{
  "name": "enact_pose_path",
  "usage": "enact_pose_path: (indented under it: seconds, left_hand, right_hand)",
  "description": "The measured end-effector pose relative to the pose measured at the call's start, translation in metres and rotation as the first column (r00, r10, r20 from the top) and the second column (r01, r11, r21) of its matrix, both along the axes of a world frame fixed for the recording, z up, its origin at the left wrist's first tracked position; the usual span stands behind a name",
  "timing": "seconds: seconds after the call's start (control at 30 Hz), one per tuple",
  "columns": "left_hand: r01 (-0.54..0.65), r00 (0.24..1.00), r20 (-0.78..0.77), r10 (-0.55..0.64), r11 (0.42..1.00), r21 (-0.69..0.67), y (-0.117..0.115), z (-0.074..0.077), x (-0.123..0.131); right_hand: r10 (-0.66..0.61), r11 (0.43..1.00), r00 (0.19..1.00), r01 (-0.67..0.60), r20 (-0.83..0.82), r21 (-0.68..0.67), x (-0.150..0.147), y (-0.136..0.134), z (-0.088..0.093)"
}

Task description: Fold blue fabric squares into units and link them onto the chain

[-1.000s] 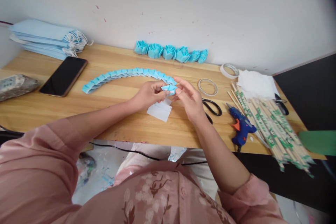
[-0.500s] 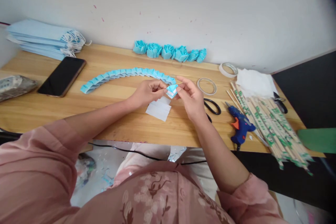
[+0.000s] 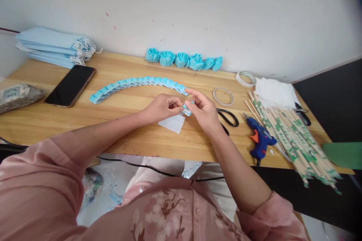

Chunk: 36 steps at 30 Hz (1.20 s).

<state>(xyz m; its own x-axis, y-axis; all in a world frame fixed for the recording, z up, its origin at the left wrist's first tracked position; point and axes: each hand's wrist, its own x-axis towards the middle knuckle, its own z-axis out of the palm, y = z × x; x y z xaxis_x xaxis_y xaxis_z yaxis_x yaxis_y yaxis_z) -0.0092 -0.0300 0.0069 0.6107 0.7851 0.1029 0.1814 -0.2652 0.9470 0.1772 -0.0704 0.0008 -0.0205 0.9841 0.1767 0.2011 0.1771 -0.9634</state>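
Between my two hands is a small folded piece of light-blue and white sheet, just above the table. My right hand pinches it between thumb and fingers. The fingertips of my left hand are pinched at its left edge. Under the hands lie white square sheets, partly covered. A curved row of folded blue pieces lies beyond them, its right end close to my right index finger. Black-handled scissors rest right of my right hand, their blades hidden.
Blue paper-like roses line the wall. A stack of face masks, a phone and a bag are at left. At right are tape rolls, a blue glue gun, wrapped chopsticks and white sheets.
Both hands have shifted slightly down with the folded piece. My right thumb and fingers now cover more of it, and it looks tilted. The whole view has shifted slightly.
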Motion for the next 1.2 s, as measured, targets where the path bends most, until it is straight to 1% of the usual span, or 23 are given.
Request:
enact_pose_path:
  seconds: [0.07,0.13,0.23,0.3,0.5,0.63,0.77,0.9,1.03,1.2]
  left_hand:
    - [-0.013,1.0,0.006,0.013,1.0,0.003,0.001,0.0,-0.001]
    - [-0.068,0.997,0.031,0.068,0.998,0.017,0.003,0.001,-0.002]
    - [-0.148,0.986,0.08,0.145,0.989,0.028,0.005,0.005,-0.003]
    - [-0.162,0.983,0.092,0.159,0.987,0.023,0.005,0.007,-0.004]
    - [-0.102,0.992,0.074,0.103,0.995,-0.02,0.004,0.011,-0.003]
    - [-0.074,0.993,0.086,0.078,0.996,-0.04,0.004,0.01,-0.002]
    - [-0.074,0.992,0.104,0.077,0.997,-0.032,0.005,0.007,-0.002]
    - [-0.078,0.991,0.104,0.081,0.996,-0.032,0.006,0.006,-0.004]
    - [-0.077,0.992,0.095,0.081,0.996,-0.044,0.006,0.006,-0.004]
    - [-0.078,0.993,0.084,0.079,0.997,-0.019,0.007,0.002,-0.003]
  right_hand:
    - [-0.056,0.998,0.998,0.056,-0.039,-0.008,0.001,0.0,0.001]
    - [-0.095,0.995,0.99,0.093,-0.103,-0.03,0.002,0.0,0.002]
    - [-0.102,0.994,0.981,0.093,-0.167,-0.059,0.002,0.001,0.004]
    - [-0.098,0.995,0.981,0.091,-0.168,-0.051,0.002,0.001,0.004]
    - [-0.059,0.998,0.992,0.058,-0.112,-0.011,-0.001,0.001,0.004]
    - [-0.034,0.999,0.995,0.033,-0.092,-0.008,-0.002,0.001,0.003]
    - [-0.022,1.0,0.998,0.023,-0.064,0.012,-0.002,0.001,0.001]
    - [-0.043,0.999,0.995,0.044,-0.095,0.013,-0.002,0.0,0.001]
    - [-0.057,0.998,0.991,0.055,-0.121,-0.02,-0.001,-0.001,0.003]
    - [-0.031,0.999,0.985,0.029,-0.17,-0.016,-0.002,0.0,0.003]
